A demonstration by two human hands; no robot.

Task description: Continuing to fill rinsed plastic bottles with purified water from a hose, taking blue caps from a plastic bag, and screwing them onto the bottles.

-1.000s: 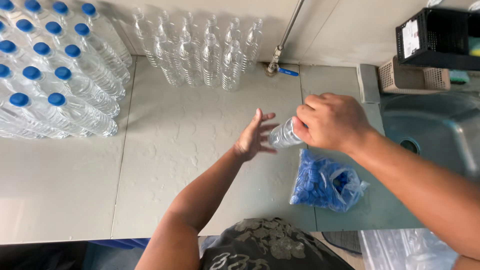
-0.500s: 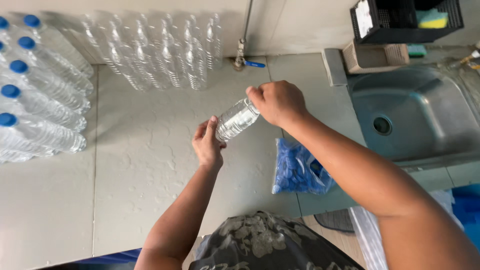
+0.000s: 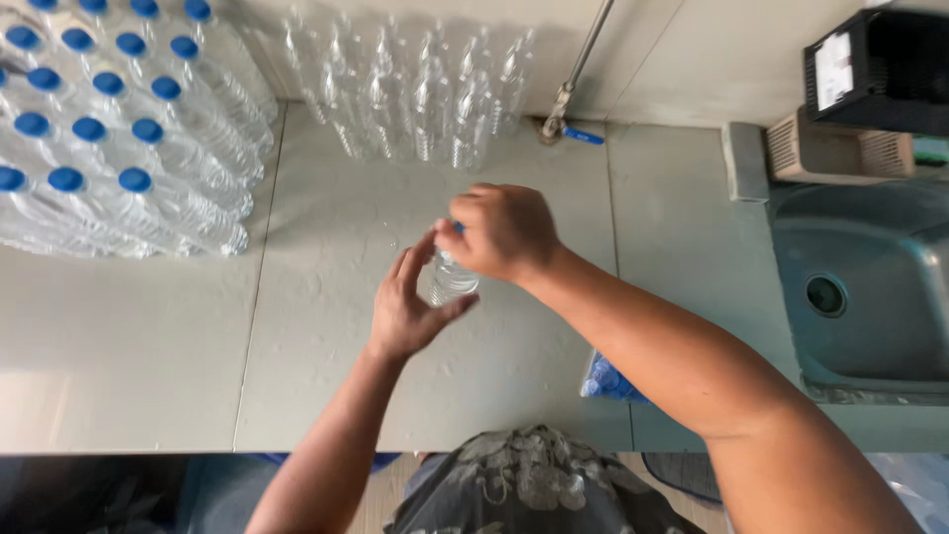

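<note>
- My left hand [image 3: 407, 307] cups the lower body of a small clear plastic bottle [image 3: 451, 279], fingers curled loosely around it, holding it upright just above the pale countertop [image 3: 326, 326].
- My right hand [image 3: 504, 232] is closed over the bottle's top; a sliver of blue shows under my fingers, so I judge I am at the capping step, seating or twisting a blue cap.
- The bottle sits between my hands, in the middle of the counter, well apart from the sink [image 3: 860, 287] on the right.
- Capped bottles with blue tops [image 3: 129, 148] lie stacked at the far left; uncapped empty bottles [image 3: 425, 89] stand against the wall.
- A bag of blue caps [image 3: 608, 381] peeks out beneath my right forearm.
- The next move calls for a firm left grip while the right wrist turns, then a check that the cap sits straight.
</note>
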